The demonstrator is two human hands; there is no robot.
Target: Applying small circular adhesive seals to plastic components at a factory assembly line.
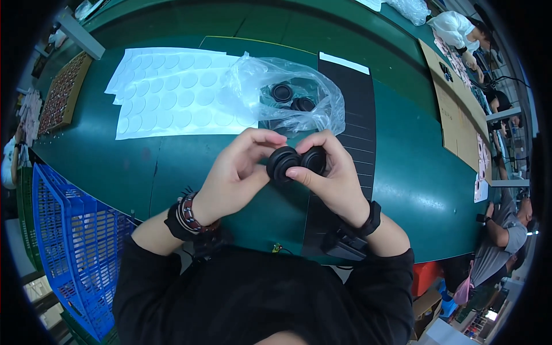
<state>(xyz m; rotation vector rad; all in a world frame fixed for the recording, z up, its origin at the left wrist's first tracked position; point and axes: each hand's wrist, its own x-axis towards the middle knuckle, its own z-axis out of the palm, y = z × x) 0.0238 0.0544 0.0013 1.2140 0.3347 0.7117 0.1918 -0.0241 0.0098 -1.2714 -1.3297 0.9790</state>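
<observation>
Two black, round, ridged parts are held side by side above the table. The left round part (280,163) sits against the fingers of my left hand (241,167), which curl around its outer side. My right hand (340,179) grips the right round part (314,159) and lays its thumb across the left one. Just beyond my hands lies a clear plastic bag (330,100), its mouth spread wide. Inside it are more such parts, including one black round part (282,92) facing up. My fingers partly cover both held pieces.
White sheets of round stickers (169,100) lie left of the bag, and a black strip sheet (353,109) lies to its right. A blue crate (86,241) stands at the table's left edge. Cardboard (454,115) and other people (500,230) are at the right.
</observation>
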